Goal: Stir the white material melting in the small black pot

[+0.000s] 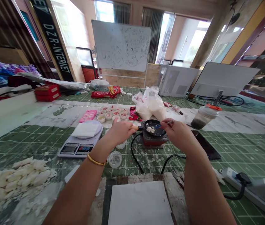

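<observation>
A small black pan [155, 132] rests on a red hot plate [151, 142] near the middle of the table. White lumps [150, 129] lie in the left part of the pan. My left hand [121, 129], with a gold bangle at its wrist, is closed round the pan's wooden handle [135, 127]. From the right, my right hand [173, 129] pinches a thin blue stick [158, 126], whose tip reaches into the pan beside the lumps.
Left of the hands stand a kitchen scale [82, 140] and a heap of white chunks [17, 178]. Filled cups [109, 116] and plastic bags [152, 104] sit behind. To the right are a lidded jar [202, 117], a dark tablet [207, 145] and a power strip [235, 184].
</observation>
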`<control>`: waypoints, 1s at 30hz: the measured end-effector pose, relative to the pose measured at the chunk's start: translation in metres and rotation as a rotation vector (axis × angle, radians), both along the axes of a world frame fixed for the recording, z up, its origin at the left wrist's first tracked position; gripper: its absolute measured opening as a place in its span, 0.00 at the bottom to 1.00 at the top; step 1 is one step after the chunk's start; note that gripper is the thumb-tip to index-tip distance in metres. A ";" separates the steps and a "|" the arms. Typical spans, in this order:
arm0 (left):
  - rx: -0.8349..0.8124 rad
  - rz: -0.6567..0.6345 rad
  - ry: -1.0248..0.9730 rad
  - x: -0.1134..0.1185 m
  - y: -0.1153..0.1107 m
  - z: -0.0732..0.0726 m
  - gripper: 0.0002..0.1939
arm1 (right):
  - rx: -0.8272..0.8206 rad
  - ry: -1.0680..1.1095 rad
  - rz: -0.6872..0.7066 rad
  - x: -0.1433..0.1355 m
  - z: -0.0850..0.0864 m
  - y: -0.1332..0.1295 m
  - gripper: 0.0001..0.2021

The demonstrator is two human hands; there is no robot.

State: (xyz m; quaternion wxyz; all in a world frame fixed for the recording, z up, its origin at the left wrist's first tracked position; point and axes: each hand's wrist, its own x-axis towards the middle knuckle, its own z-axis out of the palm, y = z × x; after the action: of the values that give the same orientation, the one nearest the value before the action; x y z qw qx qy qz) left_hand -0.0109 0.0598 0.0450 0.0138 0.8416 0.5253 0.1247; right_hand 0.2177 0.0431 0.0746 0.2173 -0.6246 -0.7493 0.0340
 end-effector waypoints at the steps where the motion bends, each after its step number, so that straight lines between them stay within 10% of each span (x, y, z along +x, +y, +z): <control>1: -0.001 -0.001 -0.006 0.000 0.000 0.000 0.14 | 0.003 -0.028 -0.038 0.001 0.000 0.001 0.14; 30: 0.005 -0.018 -0.024 -0.001 0.000 0.000 0.15 | 0.006 -0.065 -0.102 0.011 0.004 0.001 0.18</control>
State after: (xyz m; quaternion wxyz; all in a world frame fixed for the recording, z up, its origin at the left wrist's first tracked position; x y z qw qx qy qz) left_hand -0.0121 0.0599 0.0451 0.0189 0.8449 0.5171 0.1360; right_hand 0.2290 0.0438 0.0785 0.1963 -0.6622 -0.7231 0.0005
